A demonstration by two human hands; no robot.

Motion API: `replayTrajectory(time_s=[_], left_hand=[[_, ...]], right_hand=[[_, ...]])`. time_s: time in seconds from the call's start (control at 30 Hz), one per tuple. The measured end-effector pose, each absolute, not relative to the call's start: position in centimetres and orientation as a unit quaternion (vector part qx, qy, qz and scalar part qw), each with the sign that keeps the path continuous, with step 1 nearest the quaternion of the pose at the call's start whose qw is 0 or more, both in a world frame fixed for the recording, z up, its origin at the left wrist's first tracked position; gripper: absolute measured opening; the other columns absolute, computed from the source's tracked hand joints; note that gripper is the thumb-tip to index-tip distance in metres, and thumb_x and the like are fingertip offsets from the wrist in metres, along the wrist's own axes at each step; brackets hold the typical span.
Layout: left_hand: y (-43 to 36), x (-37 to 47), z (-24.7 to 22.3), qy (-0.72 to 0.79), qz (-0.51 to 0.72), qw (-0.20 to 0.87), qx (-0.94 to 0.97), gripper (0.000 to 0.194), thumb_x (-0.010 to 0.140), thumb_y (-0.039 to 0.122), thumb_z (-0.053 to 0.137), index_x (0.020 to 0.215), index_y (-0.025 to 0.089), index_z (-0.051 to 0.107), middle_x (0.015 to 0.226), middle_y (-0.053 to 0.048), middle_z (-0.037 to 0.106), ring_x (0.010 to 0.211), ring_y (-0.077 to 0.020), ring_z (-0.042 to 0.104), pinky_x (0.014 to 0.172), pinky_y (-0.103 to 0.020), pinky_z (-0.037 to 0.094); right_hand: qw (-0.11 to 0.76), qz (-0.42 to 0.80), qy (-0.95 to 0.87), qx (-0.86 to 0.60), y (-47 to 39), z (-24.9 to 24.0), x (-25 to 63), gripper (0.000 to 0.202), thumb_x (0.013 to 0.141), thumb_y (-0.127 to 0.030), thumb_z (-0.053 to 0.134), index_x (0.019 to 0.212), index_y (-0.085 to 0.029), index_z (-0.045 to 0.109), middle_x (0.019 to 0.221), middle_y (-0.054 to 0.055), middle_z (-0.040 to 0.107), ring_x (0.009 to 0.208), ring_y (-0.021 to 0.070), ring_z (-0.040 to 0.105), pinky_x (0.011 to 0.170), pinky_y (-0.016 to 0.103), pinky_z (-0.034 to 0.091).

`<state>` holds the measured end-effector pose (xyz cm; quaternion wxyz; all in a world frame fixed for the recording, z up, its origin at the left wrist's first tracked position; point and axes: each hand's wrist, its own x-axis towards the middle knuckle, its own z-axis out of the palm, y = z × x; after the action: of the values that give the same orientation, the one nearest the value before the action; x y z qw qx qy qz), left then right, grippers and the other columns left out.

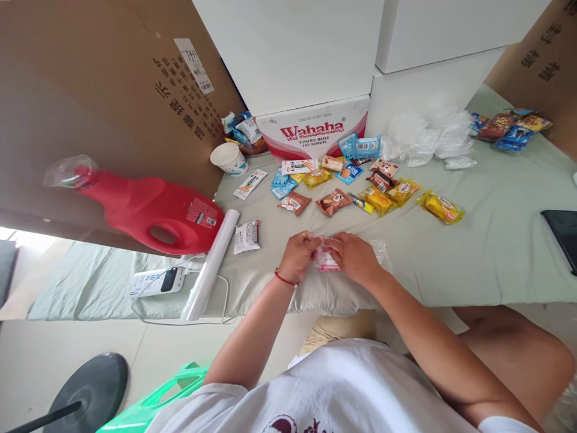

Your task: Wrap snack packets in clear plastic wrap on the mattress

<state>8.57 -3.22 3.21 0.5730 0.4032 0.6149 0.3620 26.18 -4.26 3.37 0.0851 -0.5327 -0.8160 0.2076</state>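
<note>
Pink snack packet (325, 260) in a clear bag, pinched between both hands.
Left hand (297, 255) and right hand (354, 257) fingers pinch it; many snacks (360, 186) lie loose farther back, unbagged.

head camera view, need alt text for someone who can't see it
Both hands, left hand and right hand, hold a small pink snack packet over a pale green cloth strewn with snack packets. A red jug lies at left, a Wahaha box behind.

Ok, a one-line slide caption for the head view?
Both hands, left and right, hold a pink packet before scattered snacks.
</note>
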Motion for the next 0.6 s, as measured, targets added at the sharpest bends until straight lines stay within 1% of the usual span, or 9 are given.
replayTrajectory(time_s=[0.07, 0.13, 0.23, 0.33, 0.4, 0.43, 0.47, 0.53, 0.6], left_hand=[[-3.2, 10.0, 3.4, 0.593, 0.342, 0.586, 0.433, 0.023, 0.081, 0.041, 0.062, 0.075, 0.019, 0.061, 0.063, 0.001, 0.06, 0.054, -0.0126, 0.05, 0.053, -0.025, 0.035], [-3.5, 10.9, 3.2, 0.6, 0.315, 0.532, 0.508, 0.02, 0.084, 0.032, 0.055, 0.078, 0.018, 0.069, 0.067, -0.001, 0.064, 0.059, -0.0141, 0.053, 0.058, -0.026, 0.039], [-4.1, 11.3, 2.6, 0.619, 0.261, 0.416, 0.613, 0.019, 0.085, 0.027, 0.059, 0.089, 0.021, 0.077, 0.076, -0.001, 0.065, 0.068, -0.0159, 0.057, 0.065, -0.028, 0.043], [-4.5, 11.2, 2.0, 0.639, 0.234, 0.356, 0.64, 0.022, 0.084, 0.031, 0.068, 0.102, 0.023, 0.076, 0.08, -0.001, 0.061, 0.073, -0.0174, 0.057, 0.071, -0.029, 0.045], [-4.6, 11.2, 1.6, 0.665, 0.237, 0.32, 0.632, 0.039, 0.079, 0.035, 0.076, 0.115, 0.021, 0.071, 0.089, -0.003, 0.061, 0.083, -0.0205, 0.059, 0.08, -0.033, 0.049], [-4.6, 11.3, 1.5, 0.68, 0.239, 0.299, 0.626, 0.048, 0.076, 0.037, 0.08, 0.119, 0.02, 0.068, 0.096, -0.005, 0.062, 0.091, -0.0232, 0.06, 0.086, -0.036, 0.049], [-4.6, 11.3, 1.4, 0.693, 0.237, 0.279, 0.622, 0.054, 0.073, 0.039, 0.083, 0.119, 0.018, 0.066, 0.102, -0.008, 0.061, 0.1, -0.0263, 0.06, 0.093, -0.039, 0.049], [-4.7, 11.5, 1.3, 0.706, 0.218, 0.259, 0.623, 0.05, 0.07, 0.045, 0.086, 0.107, 0.018, 0.067, 0.11, -0.012, 0.06, 0.113, -0.0316, 0.056, 0.102, -0.046, 0.046], [-4.9, 11.8, 1.5, 0.702, 0.202, 0.26, 0.632, 0.043, 0.069, 0.047, 0.086, 0.092, 0.019, 0.063, 0.108, -0.012, 0.059, 0.114, -0.033, 0.055, 0.102, -0.047, 0.045]], right_hand=[[0.13, 0.247, -0.8, -0.531, -4.2, 3.3, 26.8, 0.038, 0.1, -0.02, 0.047, 0.132, -0.022, 0.068, 0.124, 0.011, 0.07, 0.112, 0.0244, 0.063, 0.094, 0.035, 0.049], [0.198, 0.298, -0.771, -0.527, -4.2, 3.2, 28.2, 0.048, 0.094, -0.012, 0.046, 0.138, -0.02, 0.062, 0.13, 0.011, 0.068, 0.108, 0.022, 0.065, 0.096, 0.035, 0.05], [0.269, 0.299, -0.738, -0.543, -4.7, 2.7, 31.1, 0.051, 0.092, -0.015, 0.049, 0.142, -0.019, 0.059, 0.139, 0.012, 0.062, 0.109, 0.0227, 0.062, 0.098, 0.038, 0.051], [0.216, 0.218, -0.734, -0.606, -5.5, 2.1, 33.5, 0.047, 0.092, -0.032, 0.062, 0.137, -0.018, 0.063, 0.137, 0.016, 0.061, 0.118, 0.0323, 0.054, 0.103, 0.048, 0.046], [0.151, 0.194, -0.723, -0.646, -6.0, 1.7, 34.3, 0.04, 0.092, -0.04, 0.066, 0.126, -0.02, 0.069, 0.125, 0.016, 0.065, 0.118, 0.0362, 0.05, 0.099, 0.051, 0.046], [0.129, 0.19, -0.717, -0.658, -6.2, 1.6, 34.4, 0.031, 0.092, -0.039, 0.066, 0.117, -0.021, 0.072, 0.12, 0.016, 0.065, 0.118, 0.0367, 0.049, 0.097, 0.05, 0.046], [0.116, 0.187, -0.715, -0.664, -6.4, 1.6, 34.3, 0.022, 0.092, -0.036, 0.066, 0.108, -0.022, 0.073, 0.117, 0.015, 0.065, 0.12, 0.0366, 0.049, 0.095, 0.048, 0.046], [0.106, 0.178, -0.719, -0.664, -6.6, 2.0, 33.9, 0.01, 0.092, -0.026, 0.064, 0.096, -0.022, 0.072, 0.118, 0.014, 0.064, 0.121, 0.0347, 0.05, 0.093, 0.042, 0.045], [0.096, 0.171, -0.715, -0.671, -6.8, 2.7, 33.3, 0.011, 0.093, -0.019, 0.058, 0.097, -0.021, 0.069, 0.121, 0.014, 0.063, 0.111, 0.0299, 0.057, 0.086, 0.037, 0.045]])
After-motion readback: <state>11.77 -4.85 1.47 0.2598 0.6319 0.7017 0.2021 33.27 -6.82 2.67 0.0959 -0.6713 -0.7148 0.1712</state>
